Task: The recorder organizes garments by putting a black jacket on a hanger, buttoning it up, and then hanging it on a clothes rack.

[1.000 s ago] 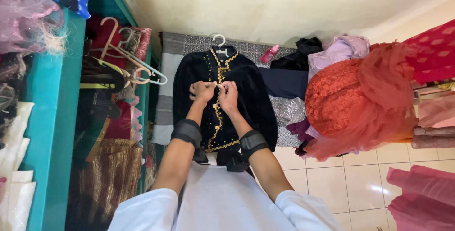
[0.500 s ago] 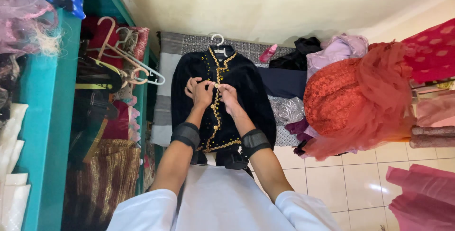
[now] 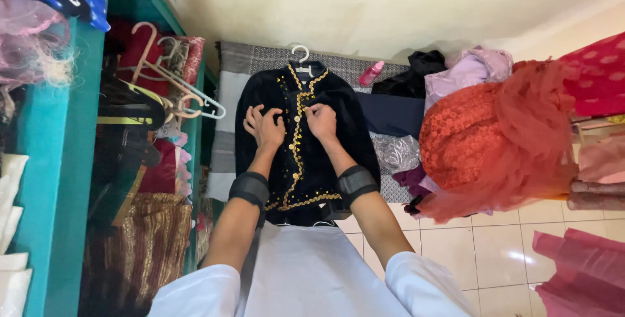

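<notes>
A black velvet jacket (image 3: 351, 128) with gold trim and gold buttons lies flat on a grey woven mat (image 3: 242, 64), hung on a white hanger (image 3: 301, 51). My left hand (image 3: 263, 127) rests on the jacket's left front panel, fingers spread and curled into the cloth. My right hand (image 3: 320, 120) pinches the gold-trimmed front edge near the chest. Both wrists wear black bands. The two front panels meet along the button line between my hands.
A teal shelf unit (image 3: 71, 161) at left holds folded clothes and several loose pink and white hangers (image 3: 170, 79). A pile of orange-red, lilac and dark garments (image 3: 482, 135) lies at right, with a pink bottle (image 3: 371, 73) by the mat. White tiled floor (image 3: 482, 245) shows at lower right.
Both hands have shifted slightly on the jacket front. My left hand moved outward onto the left panel with fingers spread, while my right hand stayed at the trimmed edge.
</notes>
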